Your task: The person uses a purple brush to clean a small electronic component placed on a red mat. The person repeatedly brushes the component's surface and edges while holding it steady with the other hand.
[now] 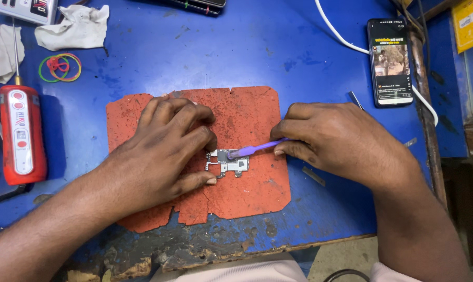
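Brushing goes best with the left hand [166, 149] pinning the small circuit board [227, 164] on the red mat [247, 193] at frame centre while the right hand [335, 141] grips the purple brush [257, 149] lightly.

Bare hands [163, 151], forearms unsleeved; pale pink garment.

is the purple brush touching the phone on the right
No, the purple brush in the right hand touches the small circuit board on the red mat; the phone lies apart.
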